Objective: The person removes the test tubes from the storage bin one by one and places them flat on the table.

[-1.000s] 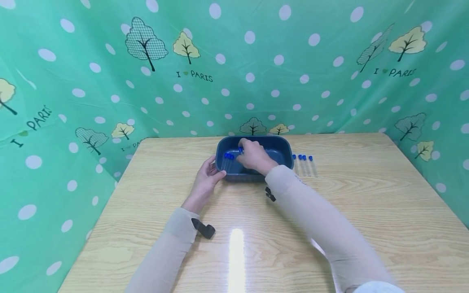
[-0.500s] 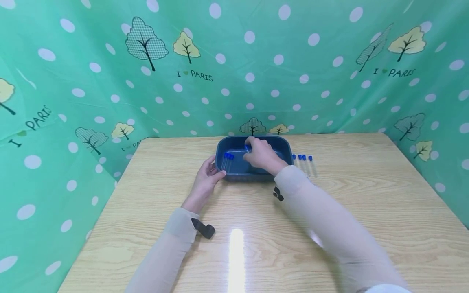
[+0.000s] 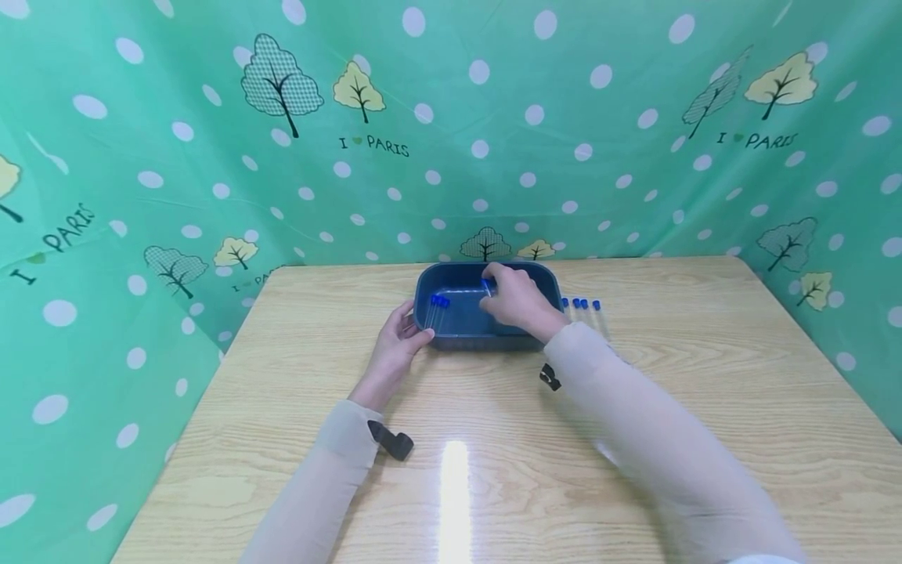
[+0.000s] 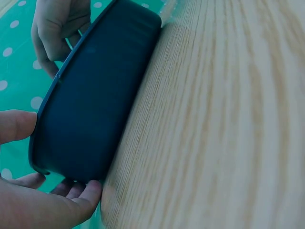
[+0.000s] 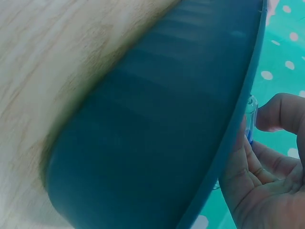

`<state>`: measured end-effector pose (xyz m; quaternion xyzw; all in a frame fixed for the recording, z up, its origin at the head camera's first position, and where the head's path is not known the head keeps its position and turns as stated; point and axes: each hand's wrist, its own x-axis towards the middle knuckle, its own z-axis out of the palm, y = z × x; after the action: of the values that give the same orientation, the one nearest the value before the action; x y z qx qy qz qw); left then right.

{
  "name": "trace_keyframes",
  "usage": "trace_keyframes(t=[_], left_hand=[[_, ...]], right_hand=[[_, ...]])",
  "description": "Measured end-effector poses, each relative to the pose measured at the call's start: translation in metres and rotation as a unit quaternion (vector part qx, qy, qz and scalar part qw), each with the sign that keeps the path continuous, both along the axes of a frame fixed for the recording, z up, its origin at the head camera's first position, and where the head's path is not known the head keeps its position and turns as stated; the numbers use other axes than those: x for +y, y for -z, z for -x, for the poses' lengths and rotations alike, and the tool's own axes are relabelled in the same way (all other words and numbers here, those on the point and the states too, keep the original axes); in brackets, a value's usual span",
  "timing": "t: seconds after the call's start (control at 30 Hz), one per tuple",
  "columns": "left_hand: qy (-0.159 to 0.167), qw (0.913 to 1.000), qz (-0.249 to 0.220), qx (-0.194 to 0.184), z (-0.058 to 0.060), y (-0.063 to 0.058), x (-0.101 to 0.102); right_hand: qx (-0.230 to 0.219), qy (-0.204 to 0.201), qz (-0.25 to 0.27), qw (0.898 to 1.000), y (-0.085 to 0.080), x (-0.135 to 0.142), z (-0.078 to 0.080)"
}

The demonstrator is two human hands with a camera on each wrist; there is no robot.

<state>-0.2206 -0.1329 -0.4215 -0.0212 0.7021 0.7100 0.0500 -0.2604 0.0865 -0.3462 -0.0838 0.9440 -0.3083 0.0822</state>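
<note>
A dark blue plastic bin (image 3: 486, 342) stands on the table by the backdrop. My left hand (image 3: 391, 345) grips its left end, thumb at the front rim and fingers against the outer wall. Several clear test tubes (image 3: 438, 315) with blue caps lean inside the bin's left part. Over the middle of the bin, my right hand (image 3: 520, 301) pinches another blue-capped test tube (image 5: 251, 114) between thumb and fingers; most of that tube is hidden in the head view. Outside, at the bin's right end, several more capped tubes (image 3: 597, 317) lie side by side.
The wooden table (image 3: 317, 313) spreads around the bin. A green dotted cloth (image 3: 451, 141) hangs behind and at both sides. A black strap end (image 3: 391, 440) sticks out at the left wrist, another black piece (image 3: 550, 377) at the right.
My right hand has moved rightward over the bin with the test tube, away from the tubes in the left part. The left hand and the bin have stayed in place.
</note>
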Motion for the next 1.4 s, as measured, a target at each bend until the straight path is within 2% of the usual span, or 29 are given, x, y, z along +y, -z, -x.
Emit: trace_keyframes(t=[0.53, 0.87, 1.03, 1.4], left_hand=[[0.002, 0.9999, -0.007, -0.011, 0.0, -0.001, 0.0], [0.004, 1.0, -0.005, -0.005, 0.001, 0.0, 0.001], [0.003, 1.0, -0.009, -0.003, 0.002, 0.0, 0.001], [-0.002, 0.9997, -0.023, 0.001, 0.003, 0.001, 0.001]], right_hand=[[0.024, -0.003, 0.01, 1.0, -0.002, 0.02, -0.01], [0.03, -0.004, 0.003, 1.0, -0.005, 0.033, -0.014], [0.028, -0.012, 0.012, 0.999, -0.006, 0.037, -0.018], [0.004, -0.001, 0.036, 0.999, -0.005, 0.057, -0.028]])
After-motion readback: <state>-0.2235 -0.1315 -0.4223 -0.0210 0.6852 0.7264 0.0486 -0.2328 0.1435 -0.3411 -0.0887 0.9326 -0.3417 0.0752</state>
